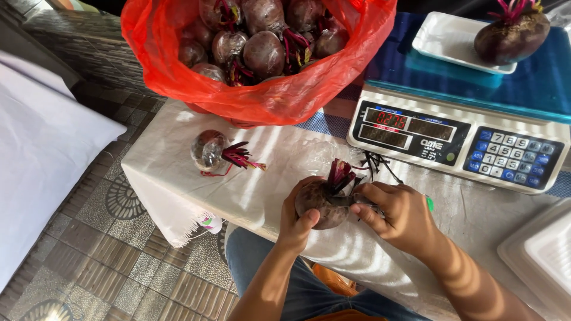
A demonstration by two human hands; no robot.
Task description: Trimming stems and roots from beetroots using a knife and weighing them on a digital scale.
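Gripping a round, dusty beetroot (pixel 321 202) between them, left hand (pixel 295 217) and right hand (pixel 397 215) clasp it; a glossy wrapped beetroot (pixel 208 150) lies at ten o'clock on the cloth-draped desk (pixel 178 196).

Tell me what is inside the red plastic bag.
The red plastic bag holds a pile of dark beetroots with trimmed magenta stalks. Only the top layer shows; whatever lies deeper is covered by those beets and the bag's folds.

Dark, round beetroot (pixel 321 202) — magenta stem stubs upward — above the cloth-covered table edge
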